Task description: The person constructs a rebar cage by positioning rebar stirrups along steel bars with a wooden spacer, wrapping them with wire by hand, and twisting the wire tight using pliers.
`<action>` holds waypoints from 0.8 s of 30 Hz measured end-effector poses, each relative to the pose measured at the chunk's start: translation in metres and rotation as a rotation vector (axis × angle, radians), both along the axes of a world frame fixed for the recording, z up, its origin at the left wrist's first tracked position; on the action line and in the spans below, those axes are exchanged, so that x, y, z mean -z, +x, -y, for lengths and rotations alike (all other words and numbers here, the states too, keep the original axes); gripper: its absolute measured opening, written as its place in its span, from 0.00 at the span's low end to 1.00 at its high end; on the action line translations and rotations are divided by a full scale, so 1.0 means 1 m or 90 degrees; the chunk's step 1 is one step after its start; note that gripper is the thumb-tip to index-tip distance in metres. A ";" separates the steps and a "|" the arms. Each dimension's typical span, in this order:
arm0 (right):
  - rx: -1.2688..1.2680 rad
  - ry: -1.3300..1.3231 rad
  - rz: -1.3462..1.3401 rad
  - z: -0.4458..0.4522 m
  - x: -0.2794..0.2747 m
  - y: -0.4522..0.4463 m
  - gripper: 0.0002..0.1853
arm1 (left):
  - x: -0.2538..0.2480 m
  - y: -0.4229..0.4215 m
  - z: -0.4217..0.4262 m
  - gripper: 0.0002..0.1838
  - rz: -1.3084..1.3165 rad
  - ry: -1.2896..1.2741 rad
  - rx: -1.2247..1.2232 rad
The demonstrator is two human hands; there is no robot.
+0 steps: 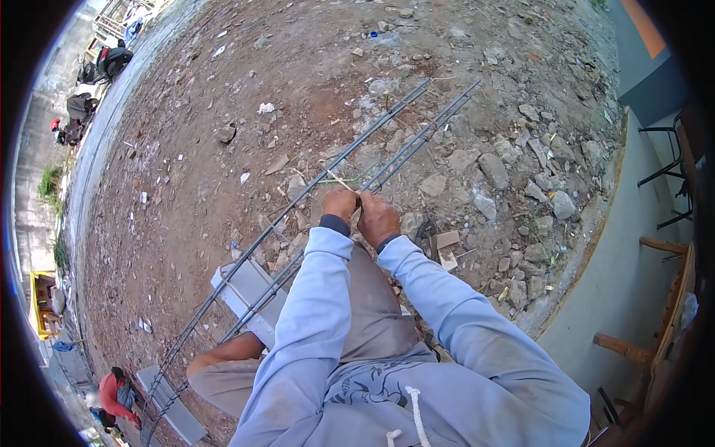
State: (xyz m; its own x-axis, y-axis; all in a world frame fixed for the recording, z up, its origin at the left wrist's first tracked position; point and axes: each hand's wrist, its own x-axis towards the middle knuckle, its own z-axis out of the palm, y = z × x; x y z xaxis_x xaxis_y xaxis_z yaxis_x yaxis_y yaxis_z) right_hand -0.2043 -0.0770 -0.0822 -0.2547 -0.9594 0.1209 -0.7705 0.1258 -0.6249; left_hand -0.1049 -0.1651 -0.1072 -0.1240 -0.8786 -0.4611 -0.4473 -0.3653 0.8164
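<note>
A long rebar cage (339, 159) of parallel steel bars joined by stirrups slants across the ground in front of me. My left hand (341, 203) and my right hand (378, 220) meet at the cage's near bars, fingers closed in a pinch. From between the bars a pale, thin stirrup (342, 181) runs down to my fingertips. A green strand (365, 176) crosses the cage just beyond them. What the fingertips grip is too small and covered to make out. Under the cage, left of my hands, lies a light grey block (253, 294).
Broken stones (494, 171) cover the ground at right, beside a low wall (588, 290). Pliers-like dark tool (427, 229) and a brick piece (447, 239) lie right of my knee. Another person (115, 395) in red bends near the cage's far-left end. Motorbikes (112, 61) stand behind.
</note>
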 end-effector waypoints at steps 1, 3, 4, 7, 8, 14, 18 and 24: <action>0.000 -0.006 0.006 0.000 -0.002 -0.001 0.13 | 0.000 0.000 -0.001 0.15 -0.029 0.001 0.003; 0.000 -0.019 0.017 0.000 -0.005 -0.002 0.13 | -0.006 -0.005 -0.007 0.17 -0.145 0.035 -0.063; -0.001 -0.016 0.019 0.000 -0.005 -0.002 0.13 | -0.010 -0.007 -0.009 0.19 -0.202 0.052 -0.096; 0.000 -0.006 0.024 -0.001 -0.003 -0.004 0.12 | 0.023 0.000 0.010 0.23 -0.152 0.128 -0.163; -0.001 -0.004 0.022 -0.002 -0.003 -0.005 0.12 | 0.028 0.001 0.012 0.23 -0.178 0.138 -0.184; 0.010 -0.028 0.024 -0.002 -0.004 -0.004 0.10 | 0.007 -0.003 0.009 0.21 -0.243 0.158 -0.200; 0.015 -0.054 0.031 -0.002 -0.001 -0.005 0.09 | 0.008 -0.003 0.013 0.12 -0.201 0.164 -0.147; 0.061 -0.058 0.082 0.000 0.006 -0.005 0.05 | 0.019 0.009 0.004 0.10 -0.048 -0.081 0.084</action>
